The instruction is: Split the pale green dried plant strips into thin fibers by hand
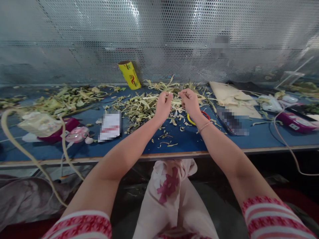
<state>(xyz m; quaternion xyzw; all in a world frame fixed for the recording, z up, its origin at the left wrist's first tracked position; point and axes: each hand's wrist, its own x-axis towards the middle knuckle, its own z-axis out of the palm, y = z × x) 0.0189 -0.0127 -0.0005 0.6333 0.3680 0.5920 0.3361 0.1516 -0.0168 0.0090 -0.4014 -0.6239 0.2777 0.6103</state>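
Over a heap of dried, greenish-yellow plant pieces (139,108), my two hands face each other with a small gap between their fingertips. My left hand (163,106) is closed, thumb pressed to the fingers; a tiny pale bit shows at its tip, too small to name. Opposite it, my right hand (190,103) is pinched too, and whatever sits in its fingertips cannot be made out. Beneath the right wrist, which wears a thin bracelet (204,126), lie a yellow ring (189,120) and a red ring (206,115), partly hidden by the arm.
A yellow tube (130,75) leans near the perforated metal wall (169,39). Left on the blue table (139,146) are more dried leaves (67,101), a phone-like blurred item (110,126) and a pink device (77,134). Rightward lie a dark phone (231,122), cardboard (225,94) and a purple device (296,122).
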